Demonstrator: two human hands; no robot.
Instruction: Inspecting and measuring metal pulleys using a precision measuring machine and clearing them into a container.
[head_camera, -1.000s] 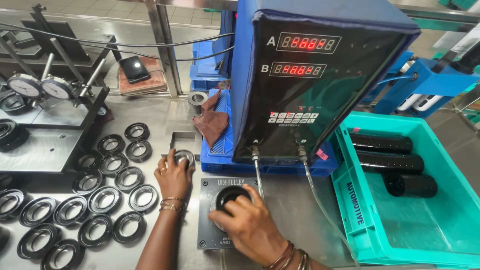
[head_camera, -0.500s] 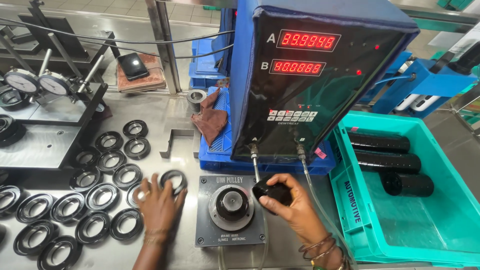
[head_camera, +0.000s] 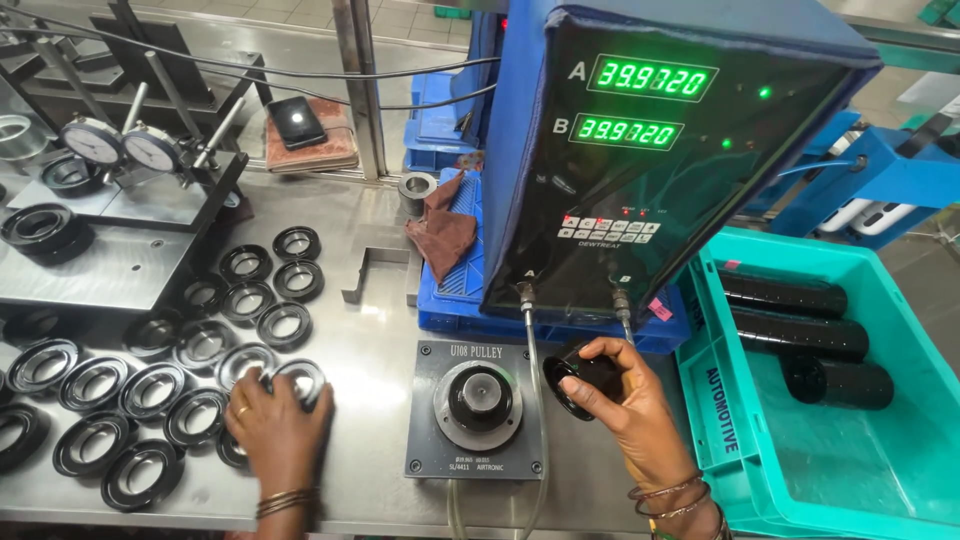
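Note:
My right hand (head_camera: 630, 405) holds a black ring-shaped part (head_camera: 580, 378) just right of a grey gauge block (head_camera: 478, 408) that has a round black plug in its middle. My left hand (head_camera: 275, 425) rests on one of several black rings (head_camera: 300, 378) laid out in rows on the steel bench (head_camera: 370, 330). Behind the gauge block stands a dark readout box (head_camera: 650, 150) with two green number displays and two thin hoses running down from it.
A teal crate (head_camera: 830, 440) at the right holds three black cylinders (head_camera: 790, 335). A blue tray (head_camera: 455, 280) with a brown cloth (head_camera: 440, 230) sits under the box. Two dial gauges (head_camera: 120, 145) on a black stand are at the back left, a phone (head_camera: 297, 122) behind them.
My right hand lifted the black part off the gauge plug and moved it right. My left hand slid back left onto the rings. The displays went from red to green.

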